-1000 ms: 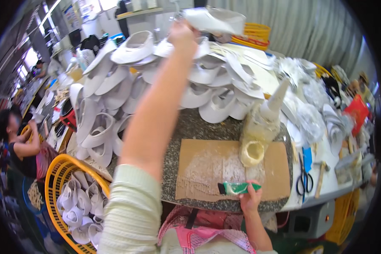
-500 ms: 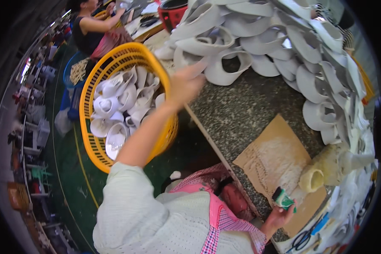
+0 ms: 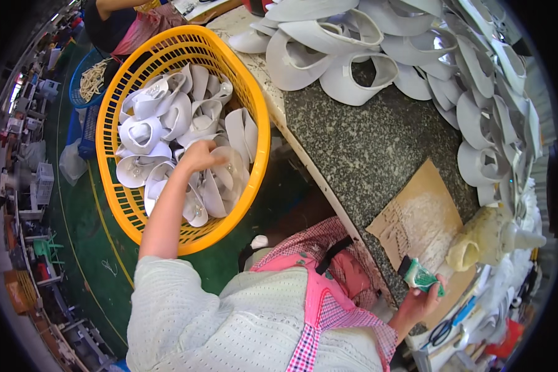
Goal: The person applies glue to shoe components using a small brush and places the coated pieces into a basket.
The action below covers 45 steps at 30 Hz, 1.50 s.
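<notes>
1. Speckled stone-look worktop bore a brown cardboard sheet.
2. Left hand was inside the yellow plastic basket, among white shoe uppers; couldn't tell whether it gripped one.
3. Right hand clasped a green-handled brush near the cardboard's edge.

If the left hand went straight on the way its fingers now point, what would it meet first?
Probably the blurred white piece just ahead of the left hand, inside the yellow basket; whether they already touch is unclear.
</notes>
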Available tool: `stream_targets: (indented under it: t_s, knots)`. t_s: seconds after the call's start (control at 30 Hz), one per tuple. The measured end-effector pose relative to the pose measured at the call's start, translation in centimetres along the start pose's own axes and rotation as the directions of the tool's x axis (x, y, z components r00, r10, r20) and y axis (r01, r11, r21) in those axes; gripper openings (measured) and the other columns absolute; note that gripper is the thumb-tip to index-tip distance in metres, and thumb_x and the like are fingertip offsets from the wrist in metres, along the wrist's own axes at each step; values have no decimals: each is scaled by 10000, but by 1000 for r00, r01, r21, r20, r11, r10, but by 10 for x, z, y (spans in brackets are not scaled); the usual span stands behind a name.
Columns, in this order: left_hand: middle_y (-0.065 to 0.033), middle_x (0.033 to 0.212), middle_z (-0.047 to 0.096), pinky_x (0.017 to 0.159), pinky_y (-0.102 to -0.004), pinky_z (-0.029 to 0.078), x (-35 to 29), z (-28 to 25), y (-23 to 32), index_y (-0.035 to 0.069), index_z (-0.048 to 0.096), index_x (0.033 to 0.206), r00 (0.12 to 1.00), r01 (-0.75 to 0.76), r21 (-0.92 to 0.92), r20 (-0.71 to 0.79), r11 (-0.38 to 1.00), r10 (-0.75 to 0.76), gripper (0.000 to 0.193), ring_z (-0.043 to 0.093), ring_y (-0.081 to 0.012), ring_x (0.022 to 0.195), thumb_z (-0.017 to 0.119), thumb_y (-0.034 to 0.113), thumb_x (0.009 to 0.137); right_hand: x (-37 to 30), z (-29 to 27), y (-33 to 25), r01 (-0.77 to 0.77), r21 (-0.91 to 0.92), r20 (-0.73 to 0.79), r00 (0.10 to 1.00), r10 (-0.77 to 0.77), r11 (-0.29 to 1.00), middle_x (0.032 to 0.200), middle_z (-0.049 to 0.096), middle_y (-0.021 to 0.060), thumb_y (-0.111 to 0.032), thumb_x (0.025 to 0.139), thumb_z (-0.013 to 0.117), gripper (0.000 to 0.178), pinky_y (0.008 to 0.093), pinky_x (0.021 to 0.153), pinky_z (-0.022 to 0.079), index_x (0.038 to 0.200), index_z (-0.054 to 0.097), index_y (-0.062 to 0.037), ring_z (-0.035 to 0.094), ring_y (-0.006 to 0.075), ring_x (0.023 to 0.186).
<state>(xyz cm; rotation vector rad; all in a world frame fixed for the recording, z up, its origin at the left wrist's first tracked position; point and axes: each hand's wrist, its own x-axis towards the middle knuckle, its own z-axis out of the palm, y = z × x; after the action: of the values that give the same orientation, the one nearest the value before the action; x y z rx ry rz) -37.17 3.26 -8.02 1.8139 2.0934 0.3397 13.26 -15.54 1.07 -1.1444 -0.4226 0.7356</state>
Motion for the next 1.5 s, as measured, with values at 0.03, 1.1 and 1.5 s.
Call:
stream_targets:
  t_s: [0.03, 1.1, 1.5]
  knots:
    - [-164, 726, 616, 643, -363, 452, -3, -15, 5, 16, 633, 791, 986, -26, 68, 164, 997, 15, 347, 592, -290, 685, 623, 350, 697, 1, 3, -2, -7, -14, -19, 1000, 7, 1000, 708, 574, 98, -150, 862, 508, 231, 190, 367, 370, 1029, 481, 8, 492, 114, 462]
    - [-107, 798, 546, 627, -343, 465, -73, 16, 388, 57, 514, 1005, 240, -962, -109, 85, 248, 967, 368, 562, -278, 727, 639, 62, 659, 102, -75, -96, 565, -627, 155, 765, -625, 537, 777, 625, 79, -27, 751, 613, 125, 229, 568, 442, 872, 642, -45, 587, 154, 670]
    - [-118, 852, 548, 685, -386, 453, -59, 51, 398, 32, 578, 841, 46, -924, -317, 463, 213, 885, 163, 547, -305, 793, 592, 172, 758, 76, -37, -57, 337, -467, 428, 895, -124, 817, 813, 637, 66, 5, 746, 614, 120, 232, 645, 458, 864, 638, -5, 583, 113, 739]
